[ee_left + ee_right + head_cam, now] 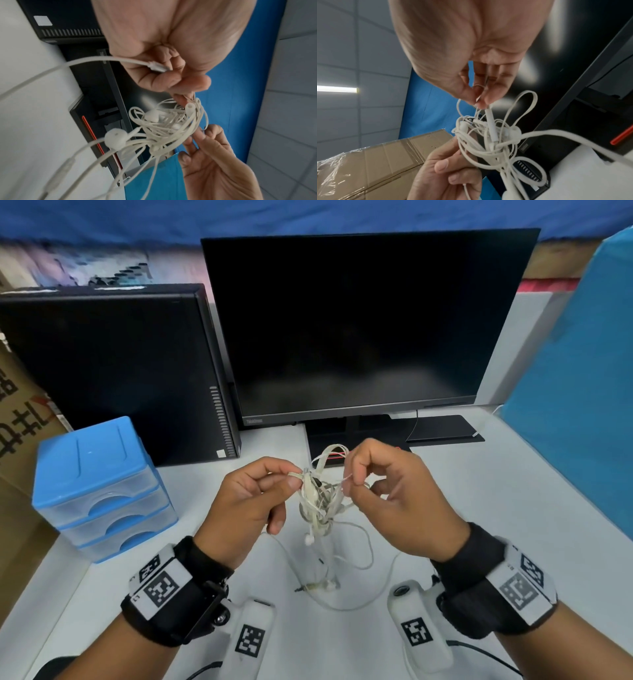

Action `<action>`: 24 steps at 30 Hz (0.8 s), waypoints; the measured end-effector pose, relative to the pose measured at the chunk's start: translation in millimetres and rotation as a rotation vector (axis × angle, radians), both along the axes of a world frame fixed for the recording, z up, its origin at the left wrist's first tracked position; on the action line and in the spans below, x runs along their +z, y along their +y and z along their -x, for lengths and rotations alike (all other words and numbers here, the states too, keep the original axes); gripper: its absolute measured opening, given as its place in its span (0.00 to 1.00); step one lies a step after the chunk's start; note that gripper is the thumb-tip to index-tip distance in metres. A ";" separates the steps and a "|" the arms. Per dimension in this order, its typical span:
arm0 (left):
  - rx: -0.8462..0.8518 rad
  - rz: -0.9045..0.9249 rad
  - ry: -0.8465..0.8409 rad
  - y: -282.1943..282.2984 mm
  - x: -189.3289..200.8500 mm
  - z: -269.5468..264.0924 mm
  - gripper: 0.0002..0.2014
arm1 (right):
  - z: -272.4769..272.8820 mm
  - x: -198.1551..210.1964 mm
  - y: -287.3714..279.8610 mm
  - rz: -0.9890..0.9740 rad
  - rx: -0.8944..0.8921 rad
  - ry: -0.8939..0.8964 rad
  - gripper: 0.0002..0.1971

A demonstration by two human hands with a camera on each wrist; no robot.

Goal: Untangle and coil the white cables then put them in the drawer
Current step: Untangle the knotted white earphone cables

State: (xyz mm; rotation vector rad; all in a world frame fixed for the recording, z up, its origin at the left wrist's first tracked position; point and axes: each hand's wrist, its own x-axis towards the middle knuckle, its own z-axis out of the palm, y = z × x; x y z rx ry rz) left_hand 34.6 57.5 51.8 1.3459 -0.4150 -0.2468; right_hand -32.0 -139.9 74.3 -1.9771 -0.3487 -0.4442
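A knot of white cables (318, 498) with earbuds hangs above the white table between both hands. My left hand (291, 479) pinches a strand at the knot's left side and, in the left wrist view, also holds a cable plug (158, 67). My right hand (351, 479) pinches a thin strand at the knot's right side. The tangle (168, 127) shows earbuds and looped wires; the right wrist view shows the same knot (494, 136) under my right hand (482, 102). Loose strands trail down onto the table (346, 594). The blue drawer unit (99, 491) stands at the left, its drawers closed.
A black monitor (359, 330) stands behind the hands on its base (325, 440). A black computer case (113, 371) sits behind the drawer unit. A blue panel (589, 392) borders the right side. A cardboard box (17, 419) is at far left.
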 end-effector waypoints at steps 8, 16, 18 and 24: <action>-0.104 0.031 0.014 -0.6 -1.4 2.8 0.05 | -1.6 -7.1 3.6 0.212 -0.110 0.047 0.09; -0.086 -0.056 -0.044 -2.4 0.2 6.6 0.08 | -1.2 -3.8 3.2 0.272 -0.089 0.051 0.02; -0.080 -0.049 -0.037 -3.6 2.0 7.2 0.07 | -1.2 -3.3 3.5 0.259 -0.108 0.019 0.04; -0.063 0.014 -0.037 1.3 4.6 2.0 0.07 | -0.9 -1.3 0.1 0.094 -0.110 -0.001 0.06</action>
